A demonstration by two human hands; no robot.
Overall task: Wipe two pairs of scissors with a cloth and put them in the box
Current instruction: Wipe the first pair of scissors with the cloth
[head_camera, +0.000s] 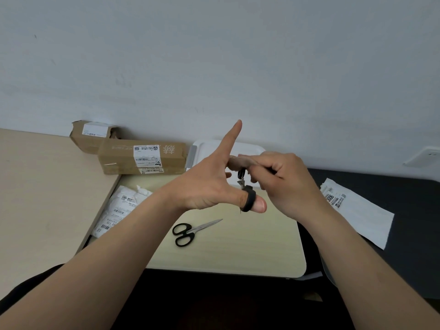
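gripped one pair of scissors (248,200) aloft in the left hand (209,186), thumb through a black loop, pinched a brown cloth (238,161) round its blades in the right hand (285,182), other scissors (190,231) flat on the worktop (250,246) below, white box (204,148) behind.

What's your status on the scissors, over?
Left hand holds first scissors, thumb through handle. Right hand grips cloth over blades. Second scissors lies on table. Box behind hands, unobstructed.

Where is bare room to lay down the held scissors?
Bare: the near right part of the pale table, right of the lying scissors; the beige desk left of the white mailers. Crowded: the back, with cardboard boxes and white box.
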